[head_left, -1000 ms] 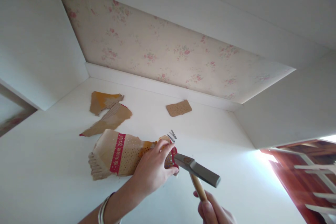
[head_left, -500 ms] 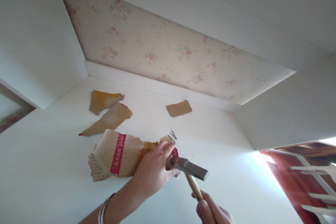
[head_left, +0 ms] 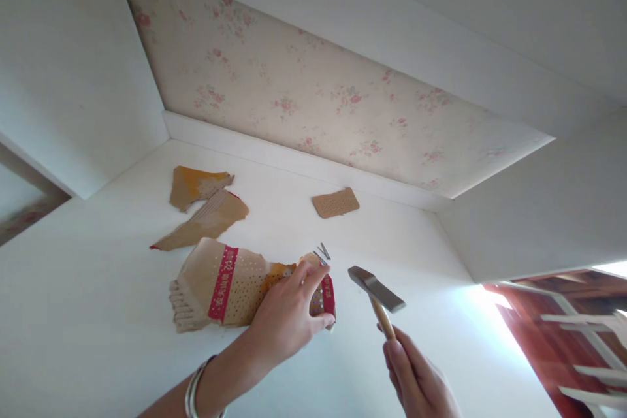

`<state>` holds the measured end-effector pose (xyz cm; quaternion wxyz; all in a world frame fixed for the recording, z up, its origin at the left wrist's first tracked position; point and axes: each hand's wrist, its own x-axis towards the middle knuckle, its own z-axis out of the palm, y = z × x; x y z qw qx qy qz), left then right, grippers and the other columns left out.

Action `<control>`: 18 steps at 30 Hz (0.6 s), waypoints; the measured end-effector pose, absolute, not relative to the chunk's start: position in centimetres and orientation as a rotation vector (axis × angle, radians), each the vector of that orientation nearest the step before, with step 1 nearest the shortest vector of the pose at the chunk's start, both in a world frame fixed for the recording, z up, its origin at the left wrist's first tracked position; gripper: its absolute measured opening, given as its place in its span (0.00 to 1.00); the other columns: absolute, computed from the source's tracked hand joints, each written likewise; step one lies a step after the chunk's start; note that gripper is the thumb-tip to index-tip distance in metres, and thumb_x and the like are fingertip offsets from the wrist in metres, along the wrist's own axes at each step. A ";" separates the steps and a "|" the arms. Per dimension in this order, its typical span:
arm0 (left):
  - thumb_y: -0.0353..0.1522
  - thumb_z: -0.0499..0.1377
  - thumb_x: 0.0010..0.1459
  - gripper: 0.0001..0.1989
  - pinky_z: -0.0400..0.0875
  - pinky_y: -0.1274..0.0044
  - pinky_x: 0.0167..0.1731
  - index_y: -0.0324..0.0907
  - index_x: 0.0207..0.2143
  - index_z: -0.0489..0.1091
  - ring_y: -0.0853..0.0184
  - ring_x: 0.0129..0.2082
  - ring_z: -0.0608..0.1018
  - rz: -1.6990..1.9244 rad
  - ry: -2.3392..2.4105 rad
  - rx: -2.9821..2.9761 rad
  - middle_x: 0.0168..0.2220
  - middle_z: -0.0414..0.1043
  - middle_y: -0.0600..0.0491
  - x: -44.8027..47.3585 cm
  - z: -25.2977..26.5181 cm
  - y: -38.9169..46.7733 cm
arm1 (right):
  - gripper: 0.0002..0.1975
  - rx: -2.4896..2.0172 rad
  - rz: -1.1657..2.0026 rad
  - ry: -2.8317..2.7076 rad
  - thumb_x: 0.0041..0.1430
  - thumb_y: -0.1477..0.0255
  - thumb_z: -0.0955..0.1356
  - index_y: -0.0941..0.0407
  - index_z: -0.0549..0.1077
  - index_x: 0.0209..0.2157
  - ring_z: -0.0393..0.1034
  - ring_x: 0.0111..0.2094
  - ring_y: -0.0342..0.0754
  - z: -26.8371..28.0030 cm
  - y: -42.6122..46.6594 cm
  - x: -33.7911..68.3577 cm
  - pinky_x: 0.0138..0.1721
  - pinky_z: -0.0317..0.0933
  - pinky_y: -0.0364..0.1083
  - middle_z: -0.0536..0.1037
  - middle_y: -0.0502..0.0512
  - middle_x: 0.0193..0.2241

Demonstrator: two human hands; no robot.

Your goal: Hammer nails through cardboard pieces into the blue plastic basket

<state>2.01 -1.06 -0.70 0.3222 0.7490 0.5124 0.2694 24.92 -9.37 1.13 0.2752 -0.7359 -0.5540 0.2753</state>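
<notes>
A torn strip of perforated cardboard (head_left: 242,284) with red printed bands lies on the white surface. My left hand (head_left: 287,313) rests over its right part, thumb at the lower edge and fingers at the upper edge, gripping it there. The palm hides some of the strip. In my right hand (head_left: 416,369) is a hammer (head_left: 377,287), gripped by its wooden handle. Its metal head is raised to the right of the strip, apart from it. Several nails (head_left: 323,251) lie just above my left fingertips.
Two torn cardboard scraps (head_left: 203,222) lie at the upper left. A small perforated cardboard piece (head_left: 336,203) is near the back ledge (head_left: 294,153). White panels enclose the surface, with a floral panel (head_left: 284,78) behind. Reddish furniture (head_left: 548,333) shows at right.
The hammer has moved right, away from my left hand and the cardboard, and my right hand has moved with it. My left hand stays in place on the cardboard.
</notes>
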 end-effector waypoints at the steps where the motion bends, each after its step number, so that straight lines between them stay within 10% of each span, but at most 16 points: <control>1: 0.36 0.69 0.49 0.36 0.71 0.62 0.52 0.51 0.60 0.61 0.54 0.52 0.75 0.710 1.339 1.964 0.57 0.66 0.47 2.0 -0.6 -1.0 | 0.28 -2.000 0.667 -1.541 0.62 0.47 0.61 0.56 0.76 0.46 0.77 0.34 0.50 0.7 -8.8 25.5 0.35 0.70 0.42 0.81 0.58 0.35; 9: 0.34 0.69 0.49 0.38 0.68 0.61 0.55 0.48 0.61 0.60 0.51 0.57 0.71 0.703 1.350 1.912 0.59 0.65 0.45 2.0 -0.5 -0.9 | 0.20 -2.187 0.366 -1.997 0.71 0.58 0.55 0.52 0.72 0.47 0.78 0.37 0.52 -3.9 -5.6 28.5 0.34 0.66 0.45 0.79 0.57 0.41; 18: 0.40 0.65 0.55 0.26 0.73 0.72 0.41 0.46 0.55 0.66 0.63 0.37 0.76 0.826 1.275 1.746 0.40 0.73 0.52 1.6 0.1 -0.6 | 0.17 -2.273 0.074 -2.105 0.71 0.64 0.56 0.53 0.72 0.47 0.76 0.35 0.50 -5.6 -5.0 28.4 0.32 0.65 0.46 0.77 0.55 0.40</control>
